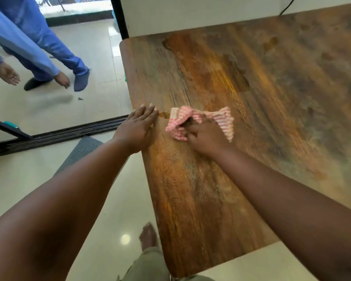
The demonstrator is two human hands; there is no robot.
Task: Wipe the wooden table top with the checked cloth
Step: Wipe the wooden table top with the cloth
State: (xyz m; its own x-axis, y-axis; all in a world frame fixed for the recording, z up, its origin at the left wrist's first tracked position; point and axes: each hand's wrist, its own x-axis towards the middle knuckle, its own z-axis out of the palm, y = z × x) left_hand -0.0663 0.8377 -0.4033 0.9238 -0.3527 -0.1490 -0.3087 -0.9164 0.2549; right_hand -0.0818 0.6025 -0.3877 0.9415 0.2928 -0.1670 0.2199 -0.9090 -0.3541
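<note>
1. The table (251, 94) fills the right and centre of the view, its wood grain running from 7 o'clock up toward 1 o'clock.
2. The cloth (223, 119), red-and-white checked and bunched up, lies on the table just left of the view's centre, near the table's left edge.
3. The right hand (203, 136) sits at the 6 o'clock side of the cloth, fingers curled into the folds and gripping it against the wood.
4. The left hand (137, 129) is at 9 o'clock of the cloth, just beside it but not touching; its fingers are straight and together, palm flat on the table's left edge, holding nothing.
5. A small wet patch (163, 115) shows on the wood between the left fingertips and the cloth.
6. The two hands are apart, with bare wood between them.
7. At 11 o'clock a second person (34, 37) in blue clothes and dark socks stands on the tiled floor (93, 57), hands lowered.
8. A grey mat (79, 153) lies on the floor at 8 o'clock, by a dark door track (69, 132).
9. The wearer's bare foot (148, 238) shows at 6 o'clock beside the table.
10. A white wall (190, 13) stands behind the table at 12 o'clock.
</note>
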